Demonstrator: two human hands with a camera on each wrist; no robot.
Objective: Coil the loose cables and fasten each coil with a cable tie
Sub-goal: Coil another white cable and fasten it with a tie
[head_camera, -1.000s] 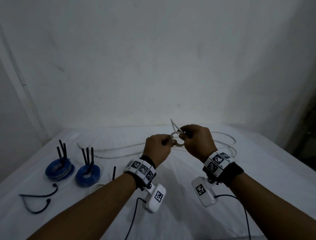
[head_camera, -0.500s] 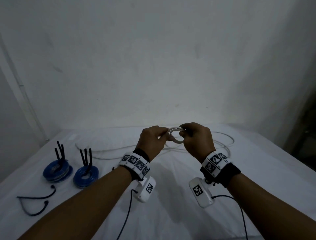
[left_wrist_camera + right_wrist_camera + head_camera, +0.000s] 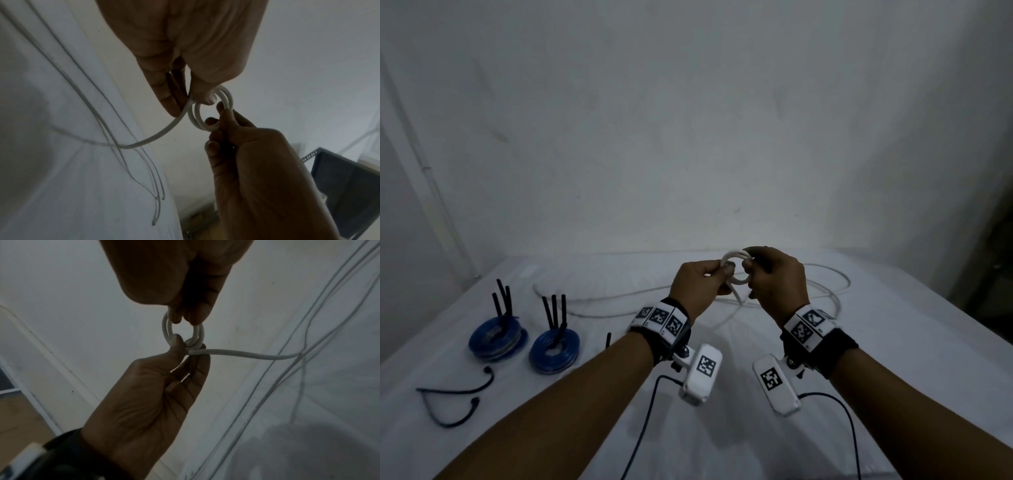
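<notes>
A white cable is wound into a small two-turn coil (image 3: 732,254) held in the air between both hands above the table. My left hand (image 3: 724,270) pinches the coil's left side between thumb and fingers; in the left wrist view that hand (image 3: 202,97) grips the coil (image 3: 197,119) where the tail leaves. My right hand (image 3: 748,272) pinches the right side, and in the right wrist view it (image 3: 186,318) holds the coil's (image 3: 164,327) top. The cable's tail (image 3: 246,354) runs down to the loose loops (image 3: 839,284) on the table.
Two blue coils (image 3: 498,337) (image 3: 554,347) with upright black ties lie at the left of the white table (image 3: 893,342). Two loose black ties (image 3: 458,390) lie near its front left. Another black tie (image 3: 607,339) stands by my left wrist. A dark box (image 3: 339,186) stands beside the table.
Both hands have lifted a little with the white cable. The cable end that stuck up a second ago is gone from sight, and the loop now shows two neat turns.
</notes>
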